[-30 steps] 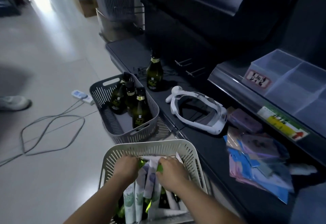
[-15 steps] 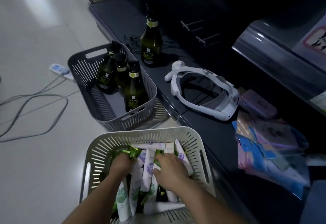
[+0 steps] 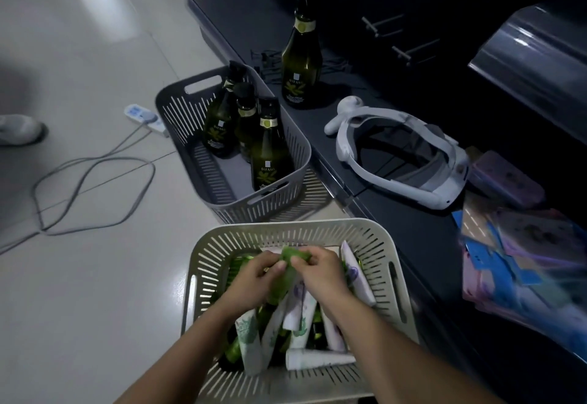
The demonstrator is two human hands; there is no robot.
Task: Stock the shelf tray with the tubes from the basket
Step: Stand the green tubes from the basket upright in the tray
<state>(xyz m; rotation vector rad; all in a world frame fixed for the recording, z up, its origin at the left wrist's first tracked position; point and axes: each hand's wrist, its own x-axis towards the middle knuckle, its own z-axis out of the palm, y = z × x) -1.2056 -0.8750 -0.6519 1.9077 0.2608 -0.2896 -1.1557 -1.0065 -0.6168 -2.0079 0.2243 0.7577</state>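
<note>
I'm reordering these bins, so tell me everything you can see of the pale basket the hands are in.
The pale basket looks like cream plastic: rectangular, rounded corners, slotted walls, a handle slot in each side. It sits upright beside the dark shelf, near the grey basket. White and green tubes lie piled inside, and the left hand and right hand reach in, gripping a green tube.

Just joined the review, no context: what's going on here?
A person works over a cream slotted plastic basket on the floor, packed with white printed tubes and green ones. Their left grip and right grip both hold one green plastic tube just above the pile, not yet clear of the basket. The shelf tray is out of view. Beside it, a grey slotted basket holds three dark green glass bottles, untouched.
</note>
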